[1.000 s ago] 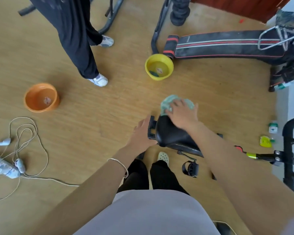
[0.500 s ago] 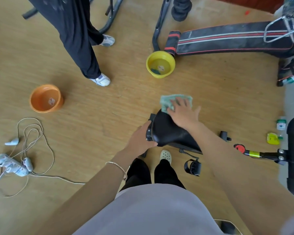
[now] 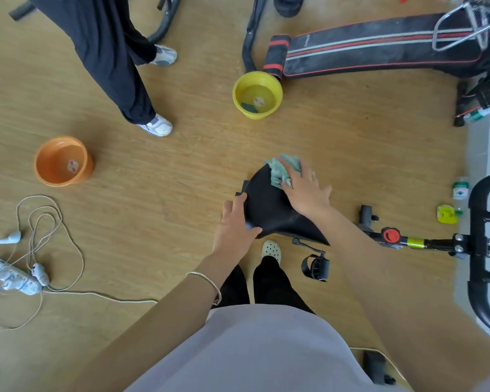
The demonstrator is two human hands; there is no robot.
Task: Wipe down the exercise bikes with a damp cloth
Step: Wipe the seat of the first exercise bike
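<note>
An exercise bike point(image 3: 478, 278) mid-wipe, its frame and bars likely yet to be cleaned; on the black saddle point(image 3: 269, 213), the left hand point(image 3: 234, 230) rests flat at the edge; the right hand point(image 3: 306, 190), fingers spread, presses the green cloth point(image 3: 280, 169) onto the saddle's far end.

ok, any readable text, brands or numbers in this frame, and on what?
No text can be read. Marks that show:
Orange basin, sticker on its bottom: blurred.
Yellow basin, sticker on its bottom: blurred.
Black bench pad, pale lettering near its rolled end: too small.
Green-and-white bottle, label: blurred.
Bike post, yellow band: too small.
</note>
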